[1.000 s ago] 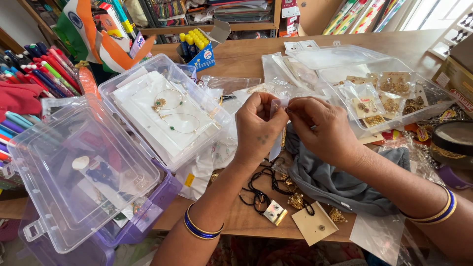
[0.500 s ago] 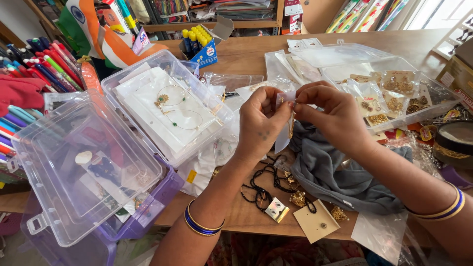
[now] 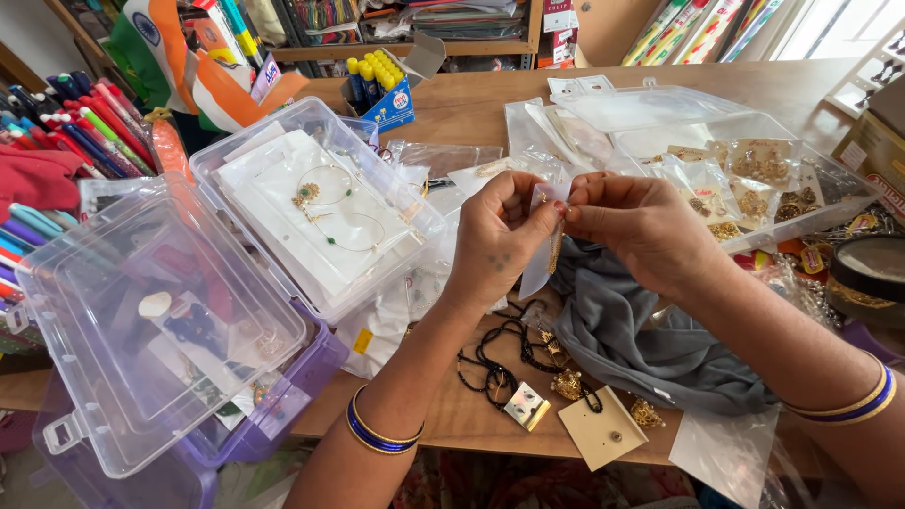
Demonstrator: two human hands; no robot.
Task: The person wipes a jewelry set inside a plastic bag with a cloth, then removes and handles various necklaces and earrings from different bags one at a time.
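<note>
I hold a small clear packet [image 3: 539, 247] up between both hands, above the middle of the wooden table [image 3: 471, 104]. My left hand [image 3: 500, 240] pinches its left side with thumb and fingers. My right hand [image 3: 641, 231] pinches the top with its fingertips. A thin gold chain [image 3: 554, 247] hangs in or on the packet. I think I am opening it or pulling the chain out. That calls for a slow, gentle pull so the chain does not tangle.

Right under my hands lies a grey cloth [image 3: 641, 330]. A black bead necklace [image 3: 495, 363] and a tan card [image 3: 603, 429] lie near the table's near edge. An open clear box [image 3: 311, 203] with necklaces sits to the left. Nothing blocks my hands.
</note>
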